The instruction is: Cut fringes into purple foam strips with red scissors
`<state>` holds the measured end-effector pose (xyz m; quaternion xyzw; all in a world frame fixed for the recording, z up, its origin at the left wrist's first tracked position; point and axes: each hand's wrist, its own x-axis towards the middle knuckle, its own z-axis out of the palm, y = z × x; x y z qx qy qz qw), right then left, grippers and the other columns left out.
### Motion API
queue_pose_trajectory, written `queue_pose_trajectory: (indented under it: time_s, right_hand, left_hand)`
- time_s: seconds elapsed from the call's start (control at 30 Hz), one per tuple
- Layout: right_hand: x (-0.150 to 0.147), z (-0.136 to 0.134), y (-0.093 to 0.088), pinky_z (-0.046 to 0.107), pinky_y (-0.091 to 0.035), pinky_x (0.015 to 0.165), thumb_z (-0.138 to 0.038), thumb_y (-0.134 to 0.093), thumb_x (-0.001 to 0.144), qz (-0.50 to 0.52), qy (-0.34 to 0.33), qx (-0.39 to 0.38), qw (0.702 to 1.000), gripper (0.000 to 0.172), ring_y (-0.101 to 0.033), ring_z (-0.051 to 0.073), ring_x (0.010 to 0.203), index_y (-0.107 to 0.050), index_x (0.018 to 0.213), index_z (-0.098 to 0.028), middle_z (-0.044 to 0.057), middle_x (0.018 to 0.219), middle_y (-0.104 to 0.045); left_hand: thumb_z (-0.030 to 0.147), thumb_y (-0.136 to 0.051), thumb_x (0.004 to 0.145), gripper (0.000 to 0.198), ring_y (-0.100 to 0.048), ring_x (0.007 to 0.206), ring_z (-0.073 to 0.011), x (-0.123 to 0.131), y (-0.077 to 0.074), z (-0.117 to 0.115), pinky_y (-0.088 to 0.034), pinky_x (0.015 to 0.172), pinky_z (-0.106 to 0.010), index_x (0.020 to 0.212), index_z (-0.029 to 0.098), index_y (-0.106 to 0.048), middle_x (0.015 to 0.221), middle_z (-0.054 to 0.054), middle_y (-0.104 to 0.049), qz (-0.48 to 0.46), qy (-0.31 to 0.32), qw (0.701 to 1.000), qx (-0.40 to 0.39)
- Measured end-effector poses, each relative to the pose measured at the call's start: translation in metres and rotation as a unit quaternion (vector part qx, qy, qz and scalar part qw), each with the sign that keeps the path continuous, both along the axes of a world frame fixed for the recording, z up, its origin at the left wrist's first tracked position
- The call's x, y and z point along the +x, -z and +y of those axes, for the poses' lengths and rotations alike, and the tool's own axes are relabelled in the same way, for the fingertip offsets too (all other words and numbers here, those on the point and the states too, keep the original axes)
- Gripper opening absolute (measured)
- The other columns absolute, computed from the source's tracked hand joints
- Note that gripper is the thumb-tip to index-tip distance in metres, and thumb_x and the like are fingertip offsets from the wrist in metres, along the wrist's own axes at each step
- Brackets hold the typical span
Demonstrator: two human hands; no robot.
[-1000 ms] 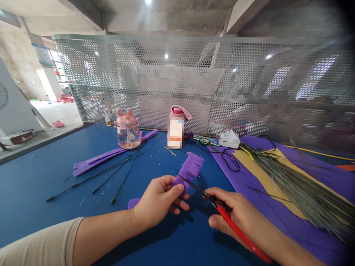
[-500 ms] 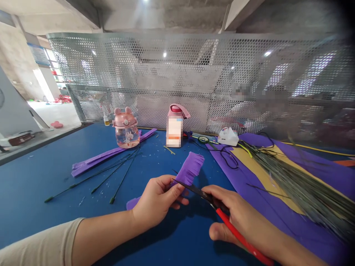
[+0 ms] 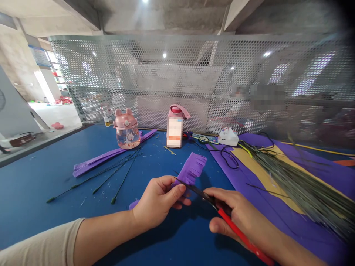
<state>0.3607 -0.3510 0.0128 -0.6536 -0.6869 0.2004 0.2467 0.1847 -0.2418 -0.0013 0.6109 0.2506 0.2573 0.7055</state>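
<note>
Between thumb and fingers, my left hand [image 3: 161, 201] pinches a purple crepe paper strip [image 3: 192, 168] whose right edge is cut into a fringe. The strip's other end pokes out to the left, behind my wrist. My right hand [image 3: 235, 212] grips red-handled scissors [image 3: 201, 192], with their dark blades spread around the strip's right edge close to my left thumb. Some of the right-hand fingers are hidden behind the handles. Left of my hands, several thin green stems [image 3: 123, 175] with dark tips lie on the blue table [image 3: 155, 245].
Behind the stems lie long purple strips [image 3: 97, 161] and a pink bunny-eared water bottle [image 3: 127, 129]. A second bottle [image 3: 174, 131] stands mid-back, before a perforated metal screen [image 3: 172, 81]. To the right, a bundle of green wires [image 3: 294, 181] rests on purple and tan sheets [image 3: 255, 166].
The strip and both hands have shifted very slightly right in view. The scissors stay at the strip's edge, still held in my right hand.
</note>
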Motion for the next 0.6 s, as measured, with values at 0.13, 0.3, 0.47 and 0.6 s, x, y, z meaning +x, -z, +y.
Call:
queue_pose_trajectory:
  time_s: [0.13,0.3,0.47,0.6]
  right_hand:
    - [0.0005,0.0000,-0.0019,0.020,-0.029,0.048,-0.050,-0.064,0.074,-0.008,-0.001,0.009,1.000,0.033,-0.030,0.010,0.055,-0.059,0.082,-0.018,-0.003,0.062,-0.039]
    - [0.0020,-0.0006,-0.0005,0.020,-0.031,0.047,-0.047,-0.062,0.077,-0.007,0.006,0.017,1.000,0.030,-0.033,0.010,0.053,-0.062,0.085,-0.019,-0.003,0.060,-0.044]
    - [0.0026,-0.0008,0.0015,0.020,-0.029,0.045,-0.047,-0.060,0.078,0.005,0.012,-0.001,1.000,0.030,-0.031,0.009,0.050,-0.061,0.089,-0.019,-0.004,0.057,-0.041]
    - [0.0015,-0.0009,-0.0005,0.019,-0.027,0.045,-0.044,-0.060,0.079,0.019,0.016,-0.045,0.999,0.026,-0.027,0.009,0.050,-0.058,0.086,-0.019,-0.006,0.056,-0.036]
  left_hand:
    - [0.047,-0.063,0.072,0.036,-0.066,0.068,-0.0146,-0.0006,-0.0003,0.0003,-0.047,0.054,-0.019,0.077,0.012,-0.059,0.078,-0.007,-0.067,-0.008,-0.005,1.000,-0.008]
    - [0.048,-0.063,0.072,0.036,-0.066,0.068,-0.0145,0.0000,0.0000,0.0003,-0.047,0.054,-0.019,0.077,0.012,-0.060,0.080,-0.007,-0.067,-0.007,-0.005,1.000,-0.011]
    - [0.048,-0.064,0.071,0.036,-0.065,0.068,-0.0141,0.0003,-0.0010,0.0002,-0.046,0.054,-0.019,0.077,0.012,-0.061,0.080,-0.007,-0.067,-0.004,-0.007,1.000,-0.018]
    - [0.046,-0.063,0.072,0.034,-0.065,0.064,-0.0128,0.0002,0.0007,0.0019,-0.045,0.051,-0.018,0.079,0.013,-0.061,0.078,-0.005,-0.066,-0.001,-0.009,1.000,-0.030]
